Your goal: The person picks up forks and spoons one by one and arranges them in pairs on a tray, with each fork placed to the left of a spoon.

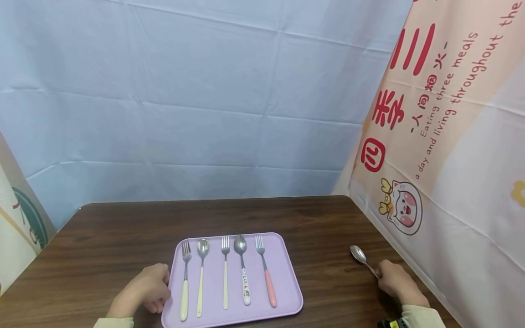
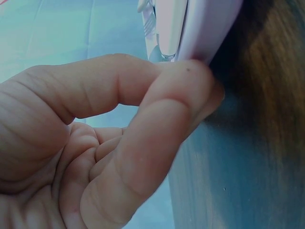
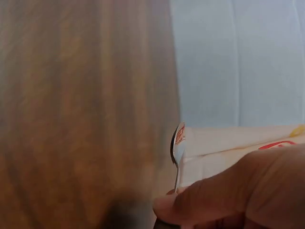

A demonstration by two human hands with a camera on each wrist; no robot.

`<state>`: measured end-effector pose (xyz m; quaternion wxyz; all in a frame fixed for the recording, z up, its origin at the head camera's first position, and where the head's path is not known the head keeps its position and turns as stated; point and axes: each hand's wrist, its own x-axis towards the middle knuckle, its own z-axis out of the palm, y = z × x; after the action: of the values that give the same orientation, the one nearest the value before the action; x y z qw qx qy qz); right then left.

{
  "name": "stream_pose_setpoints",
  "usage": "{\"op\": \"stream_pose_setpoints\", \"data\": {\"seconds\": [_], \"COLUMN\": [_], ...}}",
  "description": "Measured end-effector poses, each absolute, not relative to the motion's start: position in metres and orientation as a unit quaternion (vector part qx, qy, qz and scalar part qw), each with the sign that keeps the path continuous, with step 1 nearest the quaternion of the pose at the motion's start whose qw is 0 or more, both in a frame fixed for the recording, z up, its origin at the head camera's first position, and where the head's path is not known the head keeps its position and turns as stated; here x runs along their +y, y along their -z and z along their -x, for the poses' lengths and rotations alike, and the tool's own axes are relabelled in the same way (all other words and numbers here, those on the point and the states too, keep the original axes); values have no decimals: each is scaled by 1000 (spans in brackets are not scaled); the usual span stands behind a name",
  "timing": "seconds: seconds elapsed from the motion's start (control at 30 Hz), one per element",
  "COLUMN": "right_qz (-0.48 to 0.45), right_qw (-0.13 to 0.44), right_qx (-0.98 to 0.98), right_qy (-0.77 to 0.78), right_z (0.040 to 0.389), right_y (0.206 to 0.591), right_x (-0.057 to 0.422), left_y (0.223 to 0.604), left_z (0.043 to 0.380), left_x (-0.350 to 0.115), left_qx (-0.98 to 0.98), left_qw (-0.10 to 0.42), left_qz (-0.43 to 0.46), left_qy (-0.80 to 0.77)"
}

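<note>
A lilac tray [image 1: 217, 273] lies near the front of the table. On it, side by side, are three forks and two spoons: a cream-handled fork [image 1: 184, 296], a cream-handled spoon [image 1: 200, 291], another cream-handled fork [image 1: 225, 282], a spoon with a patterned white handle [image 1: 245, 287] and a pink-handled fork [image 1: 270, 287]. My left hand [image 1: 148, 288] pinches the tray's left rim between thumb and finger, as the left wrist view shows. Off to the right, my right hand [image 1: 397, 279] holds a metal spoon [image 1: 358, 253] by its handle, bowl pointing away; the grip hides the handle's end.
The dark wooden table [image 1: 123, 237] has a pale blue cloth [image 1: 184, 114] hanging behind it. A printed curtain [image 1: 463, 191] with red lettering and a cartoon cat runs along the right edge, close to my right hand. Another printed cloth [image 1: 16, 228] hangs at the left.
</note>
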<state>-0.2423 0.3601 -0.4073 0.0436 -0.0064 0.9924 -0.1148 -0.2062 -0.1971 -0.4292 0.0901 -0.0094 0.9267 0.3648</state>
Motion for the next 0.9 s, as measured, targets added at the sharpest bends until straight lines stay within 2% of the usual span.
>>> {"op": "stream_pose_setpoints", "data": {"seconds": [0.2,0.57,0.9], "right_qz": [29,13,13], "right_qw": [6,-9,-12], "right_qx": [991,989,979], "right_qy": [131,147,204], "right_z": [247,247,251], "right_y": [394,391,401], "right_x": [354,345,302], "left_y": [430,430,429], "left_z": [206,207,208], "left_x": [-197,-197,-198], "left_qx": [927,925,928], "left_qw": [88,95,106], "left_qz": [10,11,13], "left_qy": [-365,-367,-356]}}
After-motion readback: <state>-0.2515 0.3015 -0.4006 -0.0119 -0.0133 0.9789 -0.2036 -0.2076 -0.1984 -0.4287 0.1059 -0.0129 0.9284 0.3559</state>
